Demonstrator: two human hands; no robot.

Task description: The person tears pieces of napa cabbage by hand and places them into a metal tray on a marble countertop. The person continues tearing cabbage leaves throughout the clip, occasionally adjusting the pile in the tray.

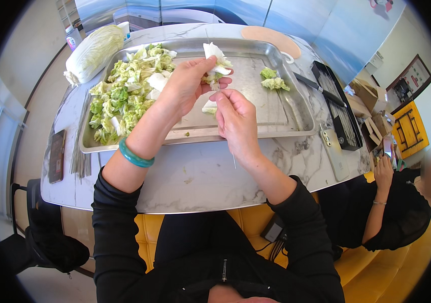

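Observation:
Over the middle of a large steel tray (298, 130), my left hand (189, 81) holds pieces of napa cabbage leaf (215, 55) threaded on a thin metal skewer (234, 161). My right hand (238, 121) pinches this skewer below the leaves, and its lower end sticks out beneath the hand. Torn cabbage pieces (124, 94) fill the tray's left part. A white piece (210, 107) lies partly behind my right hand, and two small leafy pieces (275, 83) lie at the tray's right. A bundle of thin skewers (81, 163) lies beside the tray's left edge.
A whole napa cabbage (96, 53) lies at the back left, a dark phone (57, 156) at the left edge. On the right are a black-handled knife (332, 96) across a long black box (351, 140), a light phone (333, 155) and a round board (272, 39). Another person (393, 212) sits at right.

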